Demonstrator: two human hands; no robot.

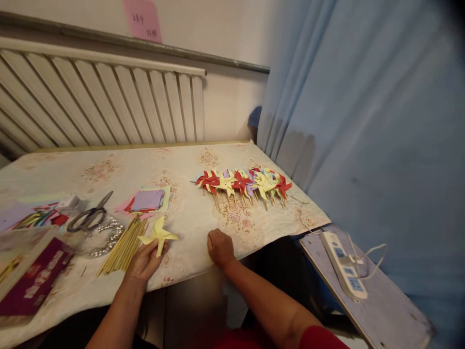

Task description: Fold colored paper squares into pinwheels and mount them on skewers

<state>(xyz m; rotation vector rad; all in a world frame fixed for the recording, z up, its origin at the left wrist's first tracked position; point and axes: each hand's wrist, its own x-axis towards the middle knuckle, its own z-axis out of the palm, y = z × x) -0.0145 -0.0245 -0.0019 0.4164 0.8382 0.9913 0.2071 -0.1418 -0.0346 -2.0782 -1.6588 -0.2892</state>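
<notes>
Pinched in my left hand (pixel 145 259) is a yellow paper pinwheel (pixel 159 236), its blades spread above the fingers. Just left of it lies a bundle of thin wooden sticks (pixel 121 247). My right hand (pixel 221 247) rests as a closed fist on the tablecloth near the front edge; whether anything is inside the fingers is hidden. Beyond that fist, finished pinwheels (pixel 240 182) in red, yellow and purple lie in a row, their sticks pointing toward me. Behind the left hand sits a stack of coloured paper squares (pixel 147 200).
To the left are scissors (pixel 89 218), a clear dish of silvery pins (pixel 105 237), a small white box (pixel 69 205), paper scraps (pixel 45 215) and a purple box (pixel 34 278). A power strip (pixel 343 264) with cables lies on a lower board at right, beside a blue curtain (pixel 363 121).
</notes>
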